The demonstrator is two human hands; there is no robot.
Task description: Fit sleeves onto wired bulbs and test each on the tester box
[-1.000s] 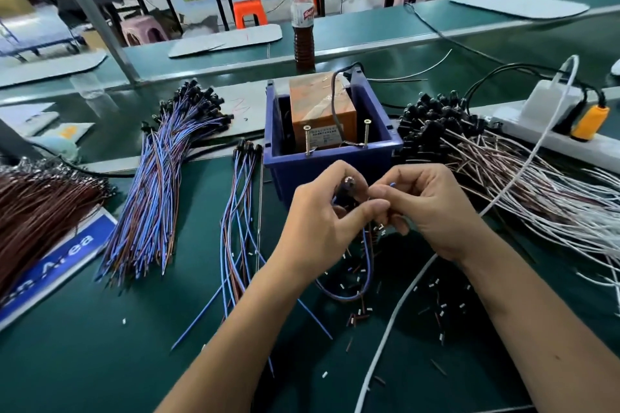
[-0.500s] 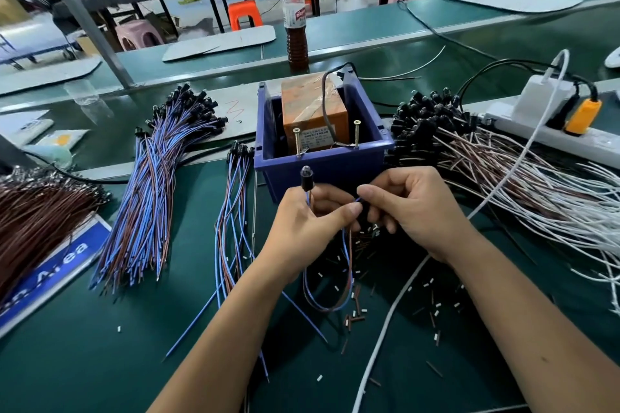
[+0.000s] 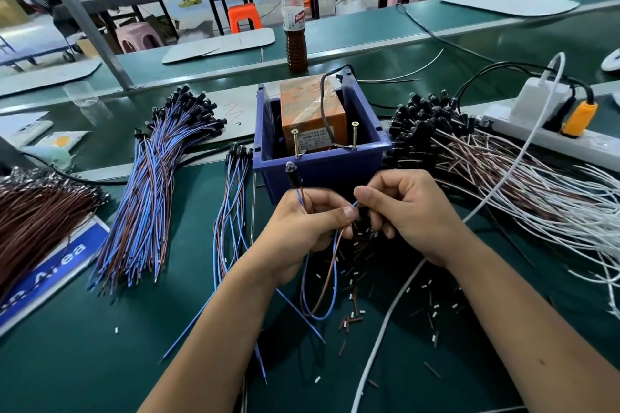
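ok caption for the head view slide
Both hands hold a wired bulb in front of the tester box.

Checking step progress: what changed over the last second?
The left hand raised the bulb out of its fist; it now stands above the knuckles, before the blue bin. The right hand still pinches the wire end. Bundles and tester box unchanged.

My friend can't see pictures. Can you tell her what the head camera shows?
Two hands hold a wired bulb over a green table: the left hand grips its wires with the bulb sticking up, and the right hand pinches the wire ends. Behind them a blue bin holds an orange tester box, with wire bundles on both sides.
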